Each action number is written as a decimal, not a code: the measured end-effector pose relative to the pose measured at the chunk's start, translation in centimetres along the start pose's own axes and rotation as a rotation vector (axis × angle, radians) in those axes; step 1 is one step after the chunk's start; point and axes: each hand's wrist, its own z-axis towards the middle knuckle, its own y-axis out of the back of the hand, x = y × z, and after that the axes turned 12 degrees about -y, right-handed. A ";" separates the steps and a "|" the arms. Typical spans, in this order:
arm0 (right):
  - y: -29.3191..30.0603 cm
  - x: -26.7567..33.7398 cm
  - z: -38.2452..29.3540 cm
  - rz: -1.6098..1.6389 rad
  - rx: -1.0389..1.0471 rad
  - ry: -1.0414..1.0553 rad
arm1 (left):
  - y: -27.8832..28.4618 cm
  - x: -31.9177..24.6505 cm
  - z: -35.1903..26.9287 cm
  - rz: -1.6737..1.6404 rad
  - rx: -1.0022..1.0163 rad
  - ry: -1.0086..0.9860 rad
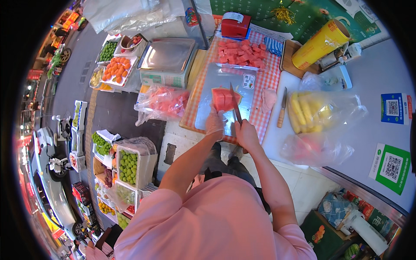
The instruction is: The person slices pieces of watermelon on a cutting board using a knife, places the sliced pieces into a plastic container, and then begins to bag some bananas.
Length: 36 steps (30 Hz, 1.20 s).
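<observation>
My left hand [215,123], in a clear plastic glove, holds the near side of a piece of watermelon [222,99] on a shiny metal board [208,81]. My right hand [247,134] grips the handle of a long knife [235,104]; its blade lies at the right part of the melon, where cut lines show. Beyond the board, a clear tray holds watermelon cubes [240,53]. A plastic bag of red fruit pieces [167,100] lies to the left. A smaller knife with a wooden handle [280,118] rests on a white board [271,130] at the right.
A weighing scale [167,58] stands at the upper left. To the right are bagged yellow fruit [308,112], a bag with pinkish contents [313,148] and a yellow film roll [320,44]. A red device [235,25] stands behind the cubes. Fruit crates [128,165] line the left.
</observation>
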 end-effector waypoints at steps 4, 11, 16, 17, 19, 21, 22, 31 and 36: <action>-2.4 -0.9 0.7 0.015 0.087 -0.058 | -0.3 -2.1 -0.7 0.157 0.036 -0.016; -3.3 -7.7 -4.0 -0.021 0.101 0.083 | -0.5 0.0 0.2 0.024 -0.029 -0.081; 1.7 -6.0 -3.1 0.207 0.031 0.024 | -0.2 0.2 0.8 0.168 0.036 -0.064; 1.9 -5.5 -1.9 0.240 0.040 -0.002 | -0.3 0.3 0.8 0.184 0.052 -0.080; 2.2 -4.4 0.1 0.311 0.059 -0.045 | -0.3 0.4 0.9 0.127 0.034 -0.082; 0.9 -5.0 1.9 0.307 0.040 0.010 | -0.2 0.7 1.1 0.143 0.025 -0.079; 0.3 -5.3 2.3 0.301 0.034 0.037 | -0.1 0.9 1.2 0.186 0.026 -0.074; -4.2 -7.9 2.4 0.261 0.261 0.000 | -0.4 1.0 1.6 0.004 0.045 -0.043; 4.9 -7.4 -1.8 0.370 0.618 -0.183 | -0.2 0.9 0.4 0.077 0.005 -0.023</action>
